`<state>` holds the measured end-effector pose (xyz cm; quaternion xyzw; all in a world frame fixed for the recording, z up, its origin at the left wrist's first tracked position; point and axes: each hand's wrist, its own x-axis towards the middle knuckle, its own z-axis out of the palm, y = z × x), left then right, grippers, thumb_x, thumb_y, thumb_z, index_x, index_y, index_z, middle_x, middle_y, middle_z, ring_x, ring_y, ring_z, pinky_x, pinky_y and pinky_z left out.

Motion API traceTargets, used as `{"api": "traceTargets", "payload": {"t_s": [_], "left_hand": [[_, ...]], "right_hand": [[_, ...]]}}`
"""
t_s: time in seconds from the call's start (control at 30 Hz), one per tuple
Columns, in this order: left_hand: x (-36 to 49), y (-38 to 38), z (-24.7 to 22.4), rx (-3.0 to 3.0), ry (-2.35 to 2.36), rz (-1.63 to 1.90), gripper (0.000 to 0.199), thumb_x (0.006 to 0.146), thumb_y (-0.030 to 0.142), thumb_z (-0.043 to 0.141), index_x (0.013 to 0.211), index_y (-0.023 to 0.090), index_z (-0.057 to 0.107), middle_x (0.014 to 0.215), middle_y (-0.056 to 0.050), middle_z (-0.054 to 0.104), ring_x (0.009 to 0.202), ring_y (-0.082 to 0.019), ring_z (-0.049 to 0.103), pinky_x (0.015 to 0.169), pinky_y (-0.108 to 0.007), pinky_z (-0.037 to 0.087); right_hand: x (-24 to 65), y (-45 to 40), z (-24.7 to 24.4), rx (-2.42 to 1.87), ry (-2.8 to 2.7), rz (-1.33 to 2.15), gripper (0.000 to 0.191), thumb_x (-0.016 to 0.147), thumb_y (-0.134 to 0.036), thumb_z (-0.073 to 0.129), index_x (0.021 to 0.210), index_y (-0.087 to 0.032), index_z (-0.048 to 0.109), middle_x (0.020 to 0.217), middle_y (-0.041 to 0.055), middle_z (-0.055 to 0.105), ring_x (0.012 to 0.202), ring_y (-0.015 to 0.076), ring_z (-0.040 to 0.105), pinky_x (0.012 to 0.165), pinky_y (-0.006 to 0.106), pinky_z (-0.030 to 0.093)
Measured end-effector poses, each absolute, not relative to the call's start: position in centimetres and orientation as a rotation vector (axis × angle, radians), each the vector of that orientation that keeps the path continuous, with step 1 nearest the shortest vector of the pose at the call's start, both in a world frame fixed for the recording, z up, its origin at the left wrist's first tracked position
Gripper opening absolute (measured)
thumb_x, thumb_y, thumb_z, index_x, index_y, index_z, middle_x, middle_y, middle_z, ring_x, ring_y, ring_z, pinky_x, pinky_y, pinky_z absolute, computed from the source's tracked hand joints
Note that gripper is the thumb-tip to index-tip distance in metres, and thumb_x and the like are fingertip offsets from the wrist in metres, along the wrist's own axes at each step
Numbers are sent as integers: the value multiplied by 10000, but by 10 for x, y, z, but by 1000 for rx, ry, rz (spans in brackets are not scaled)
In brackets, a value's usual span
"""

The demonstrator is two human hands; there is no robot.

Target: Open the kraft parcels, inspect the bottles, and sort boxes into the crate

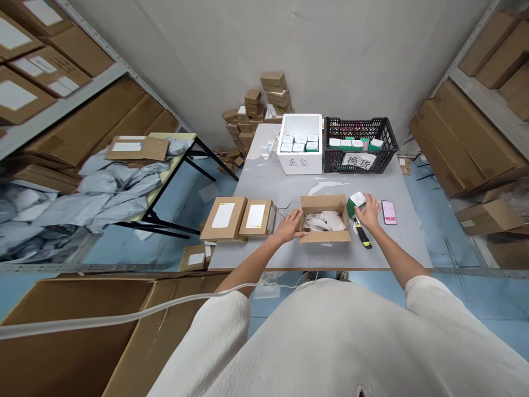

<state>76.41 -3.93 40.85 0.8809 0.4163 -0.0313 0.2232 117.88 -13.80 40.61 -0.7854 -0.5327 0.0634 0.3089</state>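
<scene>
An open cardboard box (325,236) stands on the grey table, with crumpled white packing inside. My left hand (290,226) rests against its left side, fingers apart. Right of the box, my right hand (369,212) grips a small green and white box (354,203), tilted, between thumb and fingers. Just below that hand lies a black and yellow utility knife (362,235). A phone (389,212) with a lit pink screen lies farther right.
Two closed cartons (224,219) (255,218) stand left on the table (264,187). At its back are a white foam bin (300,164) and a black crate (388,144), both holding small boxes. A white cable (173,302) crosses before my left arm.
</scene>
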Motion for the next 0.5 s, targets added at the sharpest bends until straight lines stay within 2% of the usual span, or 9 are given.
{"api": "traceTargets", "payload": {"t_s": [0.13,0.2,0.27,0.33,0.4,0.5], "left_hand": [[749,-46,412,2416,1179,48,808,1029,595,567,1726,248,355,1818,-168,263,1563,-458,404,1254,-589,328],[741,-49,412,2374,1235,156,735,1047,523,537,1705,233,385,1806,-165,296,1579,-442,390,1267,-600,323],[734,-52,412,2273,1330,278,727,1047,437,519,1712,197,348,1772,-189,360,1572,-421,415,1262,-595,351],[727,-56,411,2106,1426,371,746,1024,322,507,1719,152,297,1663,-216,511,1497,-382,525,1226,-565,422],[722,-61,410,1938,1447,415,775,969,205,505,1711,149,289,1492,-186,670,1361,-329,651,1171,-519,497],[719,-68,410,1835,1305,455,852,866,90,513,1691,205,329,1398,-115,743,1309,-262,696,1151,-454,537]], "right_hand": [[1152,-165,407,-1898,-1585,234,606,947,-338,537,1550,-277,528,1567,172,532,1457,405,472,1200,639,382],[1141,-176,403,-1833,-1621,335,588,934,-281,513,1521,-274,553,1494,160,595,1382,366,553,1170,609,448],[1133,-183,398,-1795,-1593,481,633,896,-235,518,1527,-277,538,1439,144,632,1258,322,639,1097,562,534],[1128,-188,395,-1779,-1547,634,686,843,-206,541,1525,-283,531,1423,130,646,1166,288,682,1004,503,597],[1124,-190,395,-1771,-1529,757,722,795,-190,569,1510,-284,545,1439,127,645,1152,277,696,941,460,620],[1118,-191,399,-1766,-1556,859,763,742,-185,610,1498,-282,586,1500,133,617,1209,291,695,944,456,617]]}}
